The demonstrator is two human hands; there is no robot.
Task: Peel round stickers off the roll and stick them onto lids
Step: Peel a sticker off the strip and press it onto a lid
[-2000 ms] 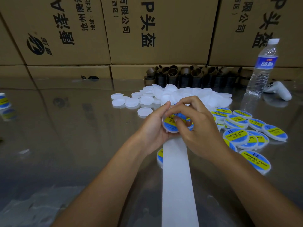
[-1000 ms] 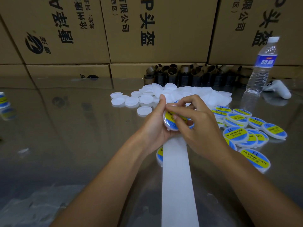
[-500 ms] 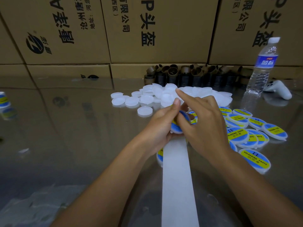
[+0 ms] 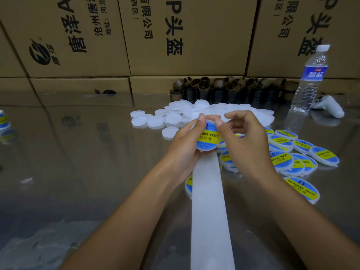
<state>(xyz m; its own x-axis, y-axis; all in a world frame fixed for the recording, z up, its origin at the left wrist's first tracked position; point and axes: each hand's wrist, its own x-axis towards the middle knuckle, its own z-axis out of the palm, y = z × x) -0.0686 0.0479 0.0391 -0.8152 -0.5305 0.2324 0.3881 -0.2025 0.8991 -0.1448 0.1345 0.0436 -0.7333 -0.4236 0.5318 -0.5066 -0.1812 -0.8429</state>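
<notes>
My left hand (image 4: 185,145) grips a white round lid (image 4: 207,138) bearing a blue and yellow "soldering paste" sticker, tilted up to face me. My right hand (image 4: 243,139) is beside it, its thumb touching the lid's top right edge and its fingers loosely curled. A white backing strip (image 4: 211,211) runs from under the lid down to the frame's bottom. Several plain white lids (image 4: 155,119) lie in a pile beyond my hands. Several stickered lids (image 4: 282,158) lie to the right.
The table is shiny metal (image 4: 78,172). Cardboard boxes (image 4: 185,36) wall the back. Brown tube cores (image 4: 224,90) stand behind the lids. A water bottle (image 4: 311,78) and a white controller (image 4: 329,108) are at the far right. One stickered lid (image 4: 3,119) sits at the left edge.
The lid has turned from edge-on to face me, with its sticker in full view. My right hand has come off the sticker's face and now sits at the lid's right edge.
</notes>
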